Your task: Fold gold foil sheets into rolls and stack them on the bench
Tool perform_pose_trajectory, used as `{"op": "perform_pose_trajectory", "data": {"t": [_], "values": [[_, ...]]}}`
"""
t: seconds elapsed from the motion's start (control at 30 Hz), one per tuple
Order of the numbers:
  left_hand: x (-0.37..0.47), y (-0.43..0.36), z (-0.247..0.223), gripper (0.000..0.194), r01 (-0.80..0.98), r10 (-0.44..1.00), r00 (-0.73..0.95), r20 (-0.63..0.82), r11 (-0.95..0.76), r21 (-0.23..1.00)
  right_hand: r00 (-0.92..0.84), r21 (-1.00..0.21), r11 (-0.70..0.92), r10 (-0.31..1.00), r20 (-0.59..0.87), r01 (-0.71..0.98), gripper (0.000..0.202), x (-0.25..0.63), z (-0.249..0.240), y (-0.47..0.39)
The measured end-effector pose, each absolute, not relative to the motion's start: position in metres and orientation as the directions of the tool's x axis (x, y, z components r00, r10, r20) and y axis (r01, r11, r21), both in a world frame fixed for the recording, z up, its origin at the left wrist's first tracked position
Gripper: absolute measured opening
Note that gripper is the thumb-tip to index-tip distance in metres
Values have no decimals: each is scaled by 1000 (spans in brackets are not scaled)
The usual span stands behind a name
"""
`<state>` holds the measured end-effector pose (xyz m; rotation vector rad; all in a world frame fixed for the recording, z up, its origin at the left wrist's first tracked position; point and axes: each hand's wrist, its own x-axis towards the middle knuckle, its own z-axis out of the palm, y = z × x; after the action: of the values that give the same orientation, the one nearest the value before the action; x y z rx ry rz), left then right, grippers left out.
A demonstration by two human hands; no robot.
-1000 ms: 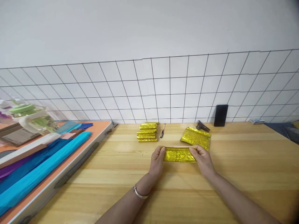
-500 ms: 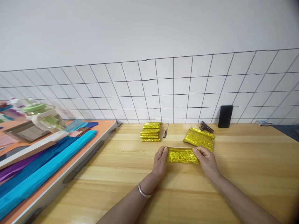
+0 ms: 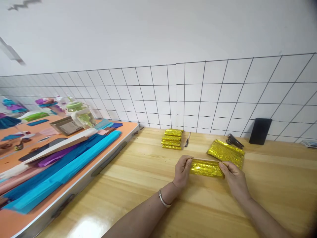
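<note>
Between my hands is a folded strip of shiny gold foil (image 3: pixel 207 169), held flat above the wooden table. My left hand (image 3: pixel 182 170) pinches its left end, thumb on top. At the right end, the thumb and fingers of my right hand (image 3: pixel 234 180) are closed on it too. Just beyond my right hand lies a larger flat piece of gold foil (image 3: pixel 226 152), with a black stapler (image 3: pixel 234 141) against its far edge. A row of folded gold foil strips (image 3: pixel 171 139) sits farther back on the left, beside a pen or slim cutter (image 3: pixel 187 139).
A black phone-like slab (image 3: pixel 260 131) leans on the tiled wall. On the left, an orange-topped table (image 3: pixel 123 138) carries rolls of blue crepe paper (image 3: pixel 71 168), a cardboard box (image 3: pixel 66 125) and a jug with a green lid (image 3: pixel 81 114). A small stack (image 3: pixel 309 143) lies far right.
The view has turned left, so things appear farther right and more of the orange table shows. Both hands keep hold of the foil strip.
</note>
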<state>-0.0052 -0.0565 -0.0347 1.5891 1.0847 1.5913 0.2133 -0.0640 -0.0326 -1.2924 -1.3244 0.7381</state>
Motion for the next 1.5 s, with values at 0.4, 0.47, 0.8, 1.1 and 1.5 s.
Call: {"op": "perform_pose_trajectory", "data": {"t": [0.4,0.47,0.8,1.1,1.5], "values": [[-3,-52,-39,16,76,882,-143,450,-443,893,186,-936,220,943,276,276,30,216,-36,-60],[-3,-52,-38,16,58,887,-154,435,-431,900,195,-936,222,940,280,275,31,216,-37,-59],[-3,-52,-35,22,142,915,-115,387,-370,918,176,-922,221,942,287,318,30,216,-35,-62],[-23,-30,-45,13,601,975,67,214,-210,771,-136,-459,268,944,300,847,34,224,-49,-45],[-16,-40,-31,14,901,938,276,212,-329,282,-187,-279,284,926,328,917,24,219,-54,-44]]}}
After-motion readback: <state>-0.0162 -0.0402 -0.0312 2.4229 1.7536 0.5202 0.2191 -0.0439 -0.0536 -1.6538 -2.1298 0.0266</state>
